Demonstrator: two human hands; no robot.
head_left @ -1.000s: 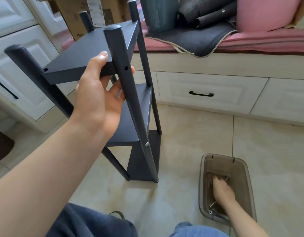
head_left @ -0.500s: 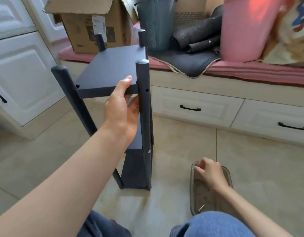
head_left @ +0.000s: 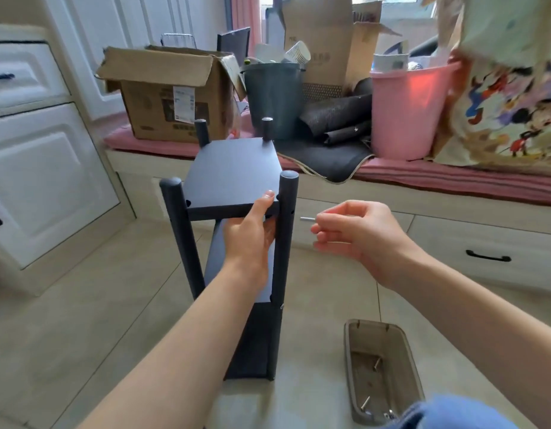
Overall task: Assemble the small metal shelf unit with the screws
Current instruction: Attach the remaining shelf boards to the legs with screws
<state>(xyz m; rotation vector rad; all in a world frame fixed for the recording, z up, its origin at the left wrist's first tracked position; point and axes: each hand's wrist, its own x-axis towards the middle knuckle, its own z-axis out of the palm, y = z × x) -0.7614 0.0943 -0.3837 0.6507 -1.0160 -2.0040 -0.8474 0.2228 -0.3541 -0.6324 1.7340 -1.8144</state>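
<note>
Item: small dark metal shelf unit (head_left: 234, 171), standing upright on the tiled floor (head_left: 82, 305), three tiers between four round posts.

Left hand (head_left: 252, 230): grips the front edge of the top shelf, thumb on top, fingers underneath, beside the near right post (head_left: 286, 230).

Right hand (head_left: 351, 227): pinches one screw (head_left: 307, 219), tip pointing at that post, just short of its side hole.

Step, as judged: seat the screw. Advice: keep shelf and post hole aligned, enter the screw straight, start the thread by finger.

Spare screws: in a translucent tray (head_left: 382, 374) on the floor, near right.

Room: white cabinets (head_left: 45, 168); drawer-fronted window seat with pink cushion (head_left: 453, 181), carrying a cardboard box (head_left: 169, 94), grey bin (head_left: 272, 97), pink bucket (head_left: 404, 116).
</note>
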